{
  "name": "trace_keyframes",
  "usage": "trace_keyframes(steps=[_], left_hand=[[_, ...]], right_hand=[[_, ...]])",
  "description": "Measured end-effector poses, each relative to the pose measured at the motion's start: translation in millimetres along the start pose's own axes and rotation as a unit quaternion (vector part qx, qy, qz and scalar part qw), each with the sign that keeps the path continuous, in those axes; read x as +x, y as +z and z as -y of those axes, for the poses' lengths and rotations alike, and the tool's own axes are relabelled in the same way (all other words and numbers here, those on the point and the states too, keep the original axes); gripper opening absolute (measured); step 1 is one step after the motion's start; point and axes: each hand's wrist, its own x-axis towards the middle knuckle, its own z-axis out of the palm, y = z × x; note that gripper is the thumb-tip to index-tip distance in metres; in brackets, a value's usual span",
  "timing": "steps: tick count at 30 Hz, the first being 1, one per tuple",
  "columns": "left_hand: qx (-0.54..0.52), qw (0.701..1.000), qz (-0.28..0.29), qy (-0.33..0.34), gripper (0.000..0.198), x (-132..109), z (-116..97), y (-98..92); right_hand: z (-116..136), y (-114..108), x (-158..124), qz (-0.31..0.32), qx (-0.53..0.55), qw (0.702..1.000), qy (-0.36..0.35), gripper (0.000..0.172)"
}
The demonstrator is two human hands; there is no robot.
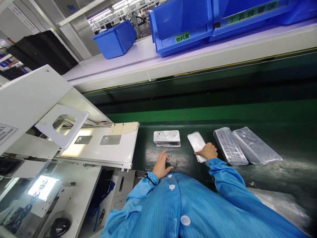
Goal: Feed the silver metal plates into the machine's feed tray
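My right hand (pixel 208 151) is on the white stack (pixel 196 142); I can't tell if its fingers grip. My left hand (pixel 161 166), fingers apart, is near the tabletop's (pixel 143 140) front edge.

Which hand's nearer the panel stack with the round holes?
Left. The left hand is just on the near side of the panel stack; the right hand is farther right, touching a pale pile.

Bright ceiling lights (pixel 100 15); screen (pixel 42 187) glaring; edges stretched.
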Motion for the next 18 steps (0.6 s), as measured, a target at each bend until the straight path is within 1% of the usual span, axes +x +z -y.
trace_keyframes(steps=[3,5,6,8,10,11,12,13,14,15,17,18], left_hand=[[-0.002,1.000,-0.006,-0.002,0.033,-3,2,-1.4],[-0.002,1.000,-0.009,0.000,0.032,-4,2,-1.9],[-0.004,1.000,-0.010,0.001,0.031,-4,3,-2.3],[-0.012,1.000,-0.013,0.001,0.029,-5,4,-3.2],[-0.030,0.999,-0.015,-0.002,0.029,-5,5,-3.9],[-0.046,0.999,-0.016,-0.008,0.030,-4,5,-4.0],[-0.069,0.997,-0.016,-0.019,0.033,-2,6,-3.6],[-0.101,0.994,-0.012,-0.033,0.038,0,5,-2.9],[-0.140,0.989,-0.003,-0.047,0.044,4,4,-1.8],[-0.183,0.981,0.009,-0.057,0.051,8,2,-0.6],[-0.262,0.963,0.031,-0.057,0.064,18,-3,0.6],[-0.287,0.956,0.032,-0.048,0.066,23,-5,-0.1]], right_hand=[[2,-3,-5,-0.014,0.032,0.999,-0.014,0.088],[2,-6,-6,0.018,0.069,0.997,-0.012,0.084],[2,-8,-5,0.045,0.090,0.995,-0.011,0.078],[-2,-15,-3,0.099,0.127,0.987,-0.015,0.058],[-7,-25,-3,0.127,0.160,0.978,-0.043,0.036],[-10,-30,-4,0.135,0.174,0.974,-0.058,0.029],[-12,-35,-8,0.145,0.199,0.966,-0.074,0.026],[-13,-39,-13,0.162,0.242,0.952,-0.093,0.027],[-11,-42,-21,0.187,0.299,0.929,-0.113,0.031],[-7,-44,-31,0.219,0.362,0.896,-0.134,0.038],[9,-43,-54,0.284,0.467,0.818,-0.181,0.052],[20,-41,-66,0.305,0.484,0.793,-0.208,0.056]])
